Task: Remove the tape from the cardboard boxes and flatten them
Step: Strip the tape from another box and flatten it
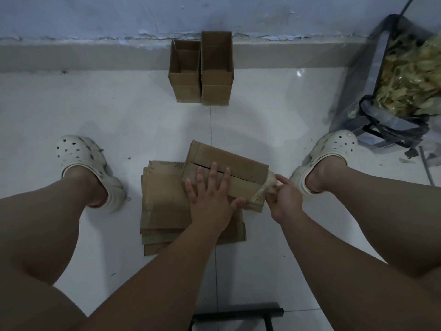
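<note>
Shows tape removal under way on a closed cardboard box [229, 163] at the centre of the view, lying across the 1 o'clock corner of a stack of flattened cardboard [164, 201] on the tiled floor [119, 115]. Presses on the box top with the left hand [211, 197], palm flat and fingers spread wide, gripping nothing. Pinches with the right hand [282, 197] a crumpled strip of clear tape [262, 189] at the box's 3 o'clock end, part lifted, part seemingly stuck.

For a clean peel:
- Keep the flat hand's weight close to the peel line, to stop sliding or lifting.
- Pull low and back along the strip toward 3 o'clock, slowly, to spare the paper face and avoid snapping the film.
- Regrip nearer the box with growing slack.

Probably calls for a check of the far end and underside for more tape, neither visible here, before collapsing. Leaves two open upright boxes [216, 87] at 12 o'clock by the wall, not yet flattened. Likely ends with the freed strip in the bag of crumpled scraps [401, 75] at 2 o'clock.
</note>
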Tool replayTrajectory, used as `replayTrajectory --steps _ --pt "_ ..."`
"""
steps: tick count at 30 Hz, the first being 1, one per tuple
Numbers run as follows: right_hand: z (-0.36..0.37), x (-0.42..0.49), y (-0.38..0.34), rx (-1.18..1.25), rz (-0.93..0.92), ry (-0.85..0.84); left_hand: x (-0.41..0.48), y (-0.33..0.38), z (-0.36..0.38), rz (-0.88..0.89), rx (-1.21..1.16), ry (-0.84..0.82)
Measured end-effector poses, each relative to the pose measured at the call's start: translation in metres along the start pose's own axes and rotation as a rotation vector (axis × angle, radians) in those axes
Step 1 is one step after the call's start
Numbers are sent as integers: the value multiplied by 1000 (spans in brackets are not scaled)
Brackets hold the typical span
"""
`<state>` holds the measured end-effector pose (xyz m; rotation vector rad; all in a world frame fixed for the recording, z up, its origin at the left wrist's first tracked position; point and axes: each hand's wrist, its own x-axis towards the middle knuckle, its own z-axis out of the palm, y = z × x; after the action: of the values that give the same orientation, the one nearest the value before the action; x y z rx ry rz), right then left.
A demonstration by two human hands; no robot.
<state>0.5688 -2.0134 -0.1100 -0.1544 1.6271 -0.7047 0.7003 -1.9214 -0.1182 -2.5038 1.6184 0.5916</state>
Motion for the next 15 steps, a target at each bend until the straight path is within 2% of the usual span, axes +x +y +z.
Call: replayTrajectory --steps 9,15 --pt "17 -2 -5 -444 -23 -79 2 3 2 -11 -8 12" --pt "25 -3 -2 -69 114 30 -1 2 2 -13 -24 23"
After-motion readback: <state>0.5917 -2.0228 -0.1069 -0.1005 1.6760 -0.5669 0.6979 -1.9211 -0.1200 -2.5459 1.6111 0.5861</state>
